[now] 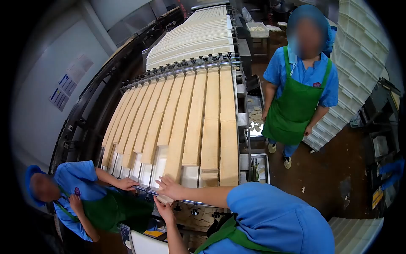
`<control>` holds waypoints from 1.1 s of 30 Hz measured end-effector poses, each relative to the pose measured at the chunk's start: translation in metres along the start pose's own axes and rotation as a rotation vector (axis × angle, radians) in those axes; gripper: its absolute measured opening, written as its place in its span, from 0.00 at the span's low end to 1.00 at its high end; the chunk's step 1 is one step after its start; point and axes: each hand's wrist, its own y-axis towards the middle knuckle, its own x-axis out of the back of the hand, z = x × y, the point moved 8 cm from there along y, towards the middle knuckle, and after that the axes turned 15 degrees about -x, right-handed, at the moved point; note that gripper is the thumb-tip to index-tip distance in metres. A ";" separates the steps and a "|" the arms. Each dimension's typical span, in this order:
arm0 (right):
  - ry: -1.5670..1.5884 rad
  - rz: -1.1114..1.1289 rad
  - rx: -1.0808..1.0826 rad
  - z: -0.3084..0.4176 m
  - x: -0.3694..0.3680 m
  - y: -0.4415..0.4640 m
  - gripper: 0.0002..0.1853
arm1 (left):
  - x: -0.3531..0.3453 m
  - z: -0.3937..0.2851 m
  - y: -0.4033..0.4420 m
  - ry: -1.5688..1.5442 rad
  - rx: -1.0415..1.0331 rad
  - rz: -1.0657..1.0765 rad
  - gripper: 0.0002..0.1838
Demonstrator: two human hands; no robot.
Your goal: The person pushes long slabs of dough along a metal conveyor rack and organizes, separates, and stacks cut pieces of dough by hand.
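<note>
Long beige tofu-like strips (192, 122) lie side by side on a conveyor, their near ends staggered. My right hand (170, 188), fingers spread, lies flat over the near end of one strip (174, 163) at the metal cross bar. Just below it, my left hand (165, 211) grips a pale block piece (165, 200) from underneath, on the near side of the bar. Whether that piece is joined to the strip is hidden by my right hand.
A co-worker (93, 190) at left rests a hand on the cross bar (144, 189). Another person (302, 84) stands right of the conveyor, before stacked white crates (359, 55). Black knobs (194, 61) line a farther bar. Broken pieces (194, 220) lie below the conveyor's end.
</note>
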 end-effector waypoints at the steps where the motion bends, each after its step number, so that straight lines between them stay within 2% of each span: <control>1: 0.004 0.000 0.003 -0.001 0.003 0.000 0.22 | 0.004 -0.007 -0.006 0.003 -0.001 -0.004 0.44; 3: -0.076 0.104 0.099 0.004 -0.002 -0.003 0.14 | 0.027 -0.012 -0.021 -0.074 -0.035 -0.175 0.42; 4: 0.038 -0.003 0.144 0.001 0.007 -0.007 0.12 | 0.051 0.000 -0.027 -0.007 -0.044 -0.199 0.40; 5: 0.039 -0.004 0.147 -0.001 0.004 -0.004 0.12 | 0.072 0.017 -0.034 -0.007 -0.046 -0.201 0.40; 7: -0.103 -0.088 0.112 -0.001 0.000 -0.002 0.13 | 0.120 0.029 -0.060 1.052 -0.198 -0.126 0.36; 8: -0.132 0.009 0.099 0.000 0.002 -0.003 0.15 | 0.140 0.043 -0.081 0.926 -0.240 -0.117 0.32; 9: -0.127 0.006 0.106 0.000 -0.006 -0.005 0.15 | 0.152 0.049 -0.096 0.800 -0.285 -0.107 0.29; 11: -0.078 -0.091 0.058 -0.009 -0.026 -0.006 0.18 | 0.149 0.058 -0.147 0.424 0.084 -0.015 0.21; 12: -0.118 0.142 0.050 -0.006 -0.028 -0.010 0.23 | 0.151 0.070 -0.174 0.356 0.139 -0.036 0.18; 13: -0.117 0.146 0.054 -0.002 -0.019 -0.015 0.23 | 0.152 0.081 -0.202 0.289 0.194 -0.060 0.15; 15: 0.100 0.146 0.025 0.005 -0.003 -0.022 0.29 | 0.156 0.089 -0.242 0.372 0.263 -0.067 0.15; 16: 0.093 0.151 0.031 0.010 -0.003 -0.028 0.29 | 0.157 0.090 -0.257 0.454 0.276 -0.069 0.15; 18: 0.136 0.209 0.178 0.039 -0.009 -0.052 0.33 | 0.160 0.087 -0.274 0.605 0.283 -0.053 0.14; 19: 0.174 0.126 0.233 0.048 -0.009 -0.069 0.31 | 0.162 0.084 -0.279 0.664 0.275 -0.048 0.14; 21: 0.139 0.322 0.212 0.048 -0.032 -0.098 0.24 | 0.164 0.079 -0.285 0.769 0.263 -0.025 0.14; 22: 0.138 0.319 0.213 0.049 -0.035 -0.100 0.24 | 0.162 0.075 -0.287 0.811 0.256 -0.021 0.14; 24: 0.209 0.296 0.135 0.045 -0.038 -0.097 0.15 | 0.165 0.072 -0.290 0.888 0.231 0.001 0.14; 27: 0.139 0.264 0.161 0.048 -0.036 -0.097 0.11 | 0.162 0.067 -0.288 0.980 0.186 0.025 0.14; 28: 0.154 0.191 0.171 0.048 -0.034 -0.098 0.09 | 0.157 0.057 -0.287 1.001 0.169 0.024 0.14; 31: 0.214 0.182 0.156 0.048 -0.040 -0.097 0.09 | 0.164 0.056 -0.292 1.055 0.126 0.002 0.13; 33: 0.205 0.095 0.206 0.049 -0.033 -0.099 0.10 | 0.174 0.059 -0.303 1.069 0.101 -0.043 0.13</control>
